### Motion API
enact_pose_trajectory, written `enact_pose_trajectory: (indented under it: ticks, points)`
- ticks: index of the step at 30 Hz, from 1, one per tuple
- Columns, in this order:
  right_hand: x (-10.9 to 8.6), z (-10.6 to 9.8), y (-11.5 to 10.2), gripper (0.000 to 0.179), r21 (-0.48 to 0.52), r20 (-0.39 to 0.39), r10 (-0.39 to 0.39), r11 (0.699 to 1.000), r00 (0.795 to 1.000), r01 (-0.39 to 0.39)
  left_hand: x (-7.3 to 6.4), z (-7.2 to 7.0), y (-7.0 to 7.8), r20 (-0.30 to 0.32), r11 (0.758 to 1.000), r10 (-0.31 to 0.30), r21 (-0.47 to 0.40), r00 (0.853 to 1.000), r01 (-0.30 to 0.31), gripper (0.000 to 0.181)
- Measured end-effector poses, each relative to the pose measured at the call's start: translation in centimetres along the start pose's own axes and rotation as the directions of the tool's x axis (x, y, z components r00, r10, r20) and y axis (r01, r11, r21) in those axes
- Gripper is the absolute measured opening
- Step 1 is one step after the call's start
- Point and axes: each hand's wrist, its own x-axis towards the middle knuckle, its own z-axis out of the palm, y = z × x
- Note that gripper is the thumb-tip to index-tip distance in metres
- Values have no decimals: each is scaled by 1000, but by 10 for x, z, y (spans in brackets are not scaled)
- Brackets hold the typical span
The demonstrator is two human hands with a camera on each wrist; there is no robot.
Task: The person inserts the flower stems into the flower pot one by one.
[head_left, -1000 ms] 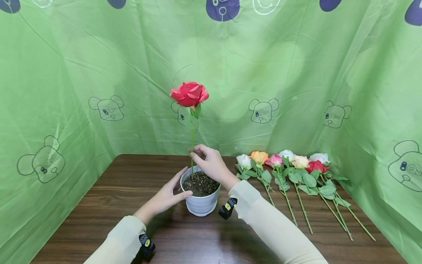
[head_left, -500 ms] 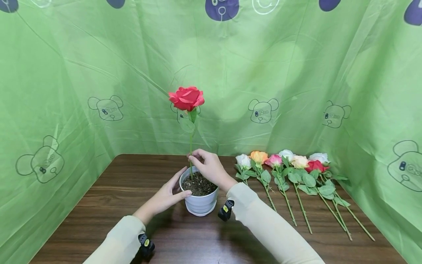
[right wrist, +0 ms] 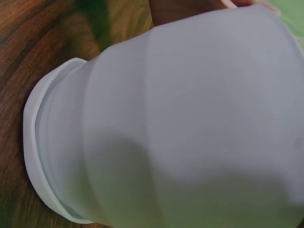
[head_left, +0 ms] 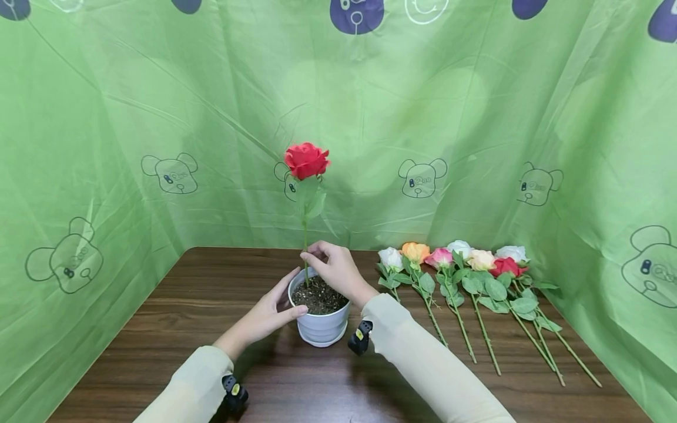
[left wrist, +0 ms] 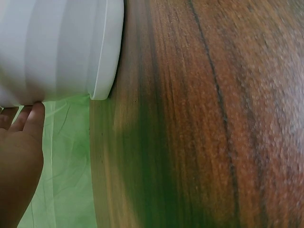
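Observation:
A red rose (head_left: 307, 161) stands upright in a white flower pot (head_left: 322, 329), its green stem running down into dark soil (head_left: 320, 296) near the pot's left inner side. My right hand (head_left: 337, 267) pinches the lower stem between thumb and fingers, just above the rim. My left hand (head_left: 270, 314) holds the pot from the left, thumb over the near rim and fingers around the far side. In the left wrist view, fingertips (left wrist: 34, 116) meet the pot wall (left wrist: 52, 52). The right wrist view is filled by the pot (right wrist: 190, 104) and its saucer (right wrist: 34, 142); the right hand's grip is hidden there.
Several loose roses in white, orange, pink, peach and red lie at the right of the wooden table (head_left: 174, 299), among them an orange rose (head_left: 415, 252) and a red rose (head_left: 508, 267). A green printed cloth (head_left: 359, 106) encloses the table's back and sides.
The standing rose's bloom has come down and turned about, its leaves now facing differently. My right hand has dropped slightly with the stem. The left hand stays on the pot.

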Motion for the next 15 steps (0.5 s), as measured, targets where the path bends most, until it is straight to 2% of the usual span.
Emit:
enact_pose_trajectory:
  ticks: [5, 11, 15]
  points:
    - [0, 0, 1, 16, 8, -22, 4, 1000, 1000, -3, 0, 0, -1, 2, 1000, 1, 1, 1000, -1, 83]
    - [-2, 2, 3, 16, 68, 9, 2, 998, 1000, -3, 0, 0, -2, 1, 999, 11, 35, 1000, -11, 83]
    - [-1, 3, 3, 18, 66, 6, 8, 998, 1000, -8, 0, -1, -1, 1, 999, 8, 46, 1000, -8, 82]
